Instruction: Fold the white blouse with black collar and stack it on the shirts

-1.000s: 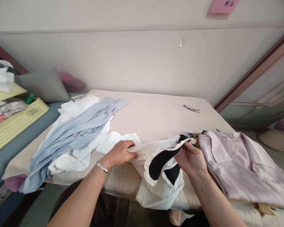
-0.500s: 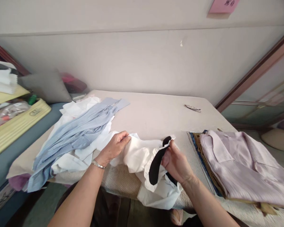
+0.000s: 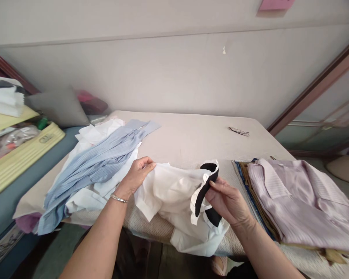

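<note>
A white garment (image 3: 174,190) with ruffled black trim (image 3: 204,192) is stretched between my two hands over the front edge of the padded table. My left hand (image 3: 138,174) pinches its upper left edge between thumb and fingers. My right hand (image 3: 228,199) grips the black trim and white ruffle on the right. The lower part of the cloth hangs past the table's front edge. Left of my left hand lies a loose light blue ribbed garment (image 3: 101,151) over white clothes (image 3: 87,197). To the right rests a folded pale lilac striped shirt (image 3: 302,205).
Eyeglasses (image 3: 239,131) lie toward the back right of the table cover (image 3: 189,131). Under the lilac shirt are brown and blue folded clothes (image 3: 257,205). A yellow plastic container (image 3: 26,155) and a grey cushion (image 3: 58,106) stand at the left. A wall rises behind the table.
The black trim has been turned more upright, and my right hand has shifted slightly right and lower. My left hand has moved a little left, spreading the white cloth wider.
</note>
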### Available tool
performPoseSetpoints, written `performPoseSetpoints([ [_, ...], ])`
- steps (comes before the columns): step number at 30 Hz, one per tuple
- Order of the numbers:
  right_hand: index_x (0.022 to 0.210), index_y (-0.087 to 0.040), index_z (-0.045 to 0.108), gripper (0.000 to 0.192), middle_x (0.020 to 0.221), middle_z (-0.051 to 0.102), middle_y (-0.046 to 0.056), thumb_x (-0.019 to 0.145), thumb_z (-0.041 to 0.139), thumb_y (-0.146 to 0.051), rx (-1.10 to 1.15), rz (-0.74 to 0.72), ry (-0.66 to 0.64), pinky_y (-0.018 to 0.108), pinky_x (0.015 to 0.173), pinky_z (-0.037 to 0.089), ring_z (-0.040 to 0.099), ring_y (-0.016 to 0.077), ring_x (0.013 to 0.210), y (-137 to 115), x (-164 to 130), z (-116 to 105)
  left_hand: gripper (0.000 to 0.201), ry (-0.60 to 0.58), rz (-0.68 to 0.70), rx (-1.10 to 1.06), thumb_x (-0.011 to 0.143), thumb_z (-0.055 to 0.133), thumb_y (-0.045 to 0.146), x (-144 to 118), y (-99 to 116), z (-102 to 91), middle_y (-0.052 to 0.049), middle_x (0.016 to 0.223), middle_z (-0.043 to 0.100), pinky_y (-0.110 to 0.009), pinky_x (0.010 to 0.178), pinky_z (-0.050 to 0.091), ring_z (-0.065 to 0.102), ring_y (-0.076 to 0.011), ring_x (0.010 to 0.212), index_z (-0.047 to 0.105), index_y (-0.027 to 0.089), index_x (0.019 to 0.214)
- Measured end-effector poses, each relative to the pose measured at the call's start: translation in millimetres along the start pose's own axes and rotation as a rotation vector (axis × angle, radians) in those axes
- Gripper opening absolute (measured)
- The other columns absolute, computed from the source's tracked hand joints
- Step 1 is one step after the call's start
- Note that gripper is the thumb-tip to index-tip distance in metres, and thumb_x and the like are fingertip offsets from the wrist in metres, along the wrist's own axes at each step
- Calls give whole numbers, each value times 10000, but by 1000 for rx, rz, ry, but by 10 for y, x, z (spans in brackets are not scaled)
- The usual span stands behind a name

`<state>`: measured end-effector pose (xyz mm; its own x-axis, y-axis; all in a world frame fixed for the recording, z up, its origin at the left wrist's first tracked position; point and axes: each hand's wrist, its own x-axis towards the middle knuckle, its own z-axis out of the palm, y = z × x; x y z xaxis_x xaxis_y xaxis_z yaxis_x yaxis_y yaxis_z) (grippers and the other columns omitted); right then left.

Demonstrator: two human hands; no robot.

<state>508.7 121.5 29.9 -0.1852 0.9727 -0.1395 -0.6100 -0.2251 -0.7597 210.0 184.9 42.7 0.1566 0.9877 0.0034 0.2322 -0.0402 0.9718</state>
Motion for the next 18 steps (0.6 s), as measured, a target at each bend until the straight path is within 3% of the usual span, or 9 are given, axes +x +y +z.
performPoseSetpoints([
  [3, 1016, -240, 712, 189, 987, 710, 32, 846, 753, -311, -8, 16, -23, 400, 913, 537, 660, 226, 933, 31, -3, 8, 222, 82, 42, 226, 891, 640, 398, 34, -24, 43, -8, 774, 628, -277, 709, 412, 561, -177, 745, 634, 188, 820],
  [6, 1030, -233, 704, 179, 1007, 701, 38, 882, 735, -329, -5, 24, -41, 372, 884, 546, 652, 211, 925, 60, -1, 36, 169, 363, 159, 390, 896, 638, 360, -51, 36, 158, -50, 889, 660, -334, 803, 440, 601, -226, 836, 631, 208, 969],
  [8, 1044, -236, 701, 187, 1038, 698, 39, 883, 735, -326, 16, 31, -34, 347, 868, 548, 648, 204, 937, 67, 6, 56, 204, 447, 318, 389, 892, 654, 336, -202, 99, 299, -72, 969, 650, -367, 873, 450, 605, -251, 904, 611, 224, 1057],
  [11, 1113, -248, 689, 253, 1101, 694, 37, 873, 737, -311, 67, 42, -32, 328, 877, 542, 644, 198, 978, 62, 23, 68, 172, 268, 508, 326, 846, 703, 279, -468, 148, 578, -102, 996, 651, -421, 937, 453, 604, -297, 968, 643, 243, 1003],
  [13, 1133, -256, 680, 271, 1121, 690, 29, 869, 731, -295, 105, 40, -40, 323, 882, 538, 642, 188, 981, 53, 34, 64, 195, 116, 530, 280, 822, 716, 245, -578, 145, 752, -135, 1102, 668, -483, 1010, 427, 596, -345, 1069, 684, 250, 1014],
  [15, 1138, -266, 672, 278, 1096, 691, 14, 865, 727, -274, 129, 34, -44, 309, 869, 538, 641, 173, 956, 44, 42, 56, 334, 10, 519, 258, 794, 723, 212, -597, 131, 870, -148, 1298, 631, -553, 1131, 326, 539, -393, 1235, 692, 256, 1124],
  [18, 1197, -284, 651, 359, 1072, 692, -1, 851, 731, -233, 125, 34, -43, 292, 855, 536, 643, 162, 936, 39, 47, 48, 501, -42, 541, 320, 762, 690, 133, -515, 98, 921, -139, 1456, 543, -606, 1226, 125, 417, -410, 1400, 637, 254, 1245],
])
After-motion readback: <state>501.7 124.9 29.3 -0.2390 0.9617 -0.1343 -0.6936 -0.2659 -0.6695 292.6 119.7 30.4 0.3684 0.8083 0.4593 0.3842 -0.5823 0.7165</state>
